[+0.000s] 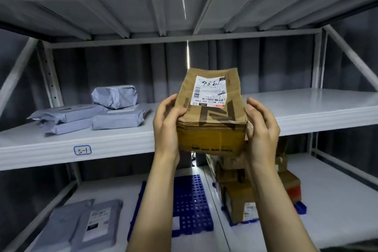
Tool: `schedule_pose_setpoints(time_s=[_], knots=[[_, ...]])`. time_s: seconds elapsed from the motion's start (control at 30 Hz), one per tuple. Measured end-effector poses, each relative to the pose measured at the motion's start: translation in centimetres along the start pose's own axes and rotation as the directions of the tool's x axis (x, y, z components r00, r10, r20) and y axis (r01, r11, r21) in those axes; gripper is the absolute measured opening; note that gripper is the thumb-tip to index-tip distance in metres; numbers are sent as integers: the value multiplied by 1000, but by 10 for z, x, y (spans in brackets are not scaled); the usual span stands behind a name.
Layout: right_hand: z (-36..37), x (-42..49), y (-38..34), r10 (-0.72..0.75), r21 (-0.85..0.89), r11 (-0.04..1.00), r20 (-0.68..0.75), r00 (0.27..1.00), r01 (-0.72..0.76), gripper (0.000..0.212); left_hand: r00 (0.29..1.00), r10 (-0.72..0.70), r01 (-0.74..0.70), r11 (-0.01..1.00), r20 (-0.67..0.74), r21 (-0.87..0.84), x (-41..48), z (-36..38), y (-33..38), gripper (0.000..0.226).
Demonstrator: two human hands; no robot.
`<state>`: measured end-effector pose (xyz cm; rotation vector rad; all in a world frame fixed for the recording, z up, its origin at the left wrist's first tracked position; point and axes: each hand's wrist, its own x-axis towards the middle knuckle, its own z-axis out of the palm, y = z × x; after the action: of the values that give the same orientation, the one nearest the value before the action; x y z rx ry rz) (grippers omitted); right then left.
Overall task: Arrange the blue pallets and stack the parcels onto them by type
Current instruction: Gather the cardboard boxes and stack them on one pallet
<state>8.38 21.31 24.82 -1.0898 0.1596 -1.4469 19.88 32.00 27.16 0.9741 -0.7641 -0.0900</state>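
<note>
- Hands: I see my left hand (166, 127) gripping the white-labelled brown cardboard parcel (211, 116) by its left edge, and my right hand (262, 129) curled round its right side.
- Parcel is raised before the white metal shelf (306, 108), above the blue perforated plastic pallet (191, 200).

The cardboard box (212, 114) I see up front is brown paper board, matt and rough, creased and worn at the edges. The tape (210, 137) on its front side shines a bit. The label (209, 91) on top is smooth white paper. The grey bags (114, 96) on the shelf (306, 106) are thin soft plastic, wrinkled, with a dull shine. The shelf is painted metal, smooth and glossy. The blue pallet (190, 206) below is hard plastic full of holes
</note>
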Motion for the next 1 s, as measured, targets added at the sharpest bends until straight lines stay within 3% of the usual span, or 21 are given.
schedule_pose_setpoints(time_s=[0.2, 0.37, 0.47, 0.6, 0.77, 0.9, 1.0], knots=[[-56, -28, 15, 115, 52, 992, 35, 993, -117, 73, 996, -4, 14, 993, 85, -119, -52, 8, -29, 43], [-100, -51, 37, 270, 193, 941, 63, 961, -277, 104, 987, 33, -21, 997, 157, -75, -100, 6, -62, 58], [-128, -66, 51, 338, 236, 907, 81, 938, -347, 100, 972, -43, 53, 998, 231, -40, -125, 1, -80, 64], [-162, -82, 69, 411, 181, 891, 74, 909, -417, 105, 923, -268, 268, 963, 276, 39, -151, -5, -112, 65], [-192, -98, 86, 577, 101, 811, 36, 816, -577, 93, 826, -524, 506, 851, 205, 139, -171, -8, -145, 61], [-212, -105, 94, 673, -14, 739, 45, 738, -673, 60, 755, -641, 610, 764, 139, 211, -177, -10, -166, 63], [-226, -104, 99, 690, -109, 717, -24, 723, -688, 65, 724, -674, 627, 731, 147, 268, -175, -10, -172, 64]])
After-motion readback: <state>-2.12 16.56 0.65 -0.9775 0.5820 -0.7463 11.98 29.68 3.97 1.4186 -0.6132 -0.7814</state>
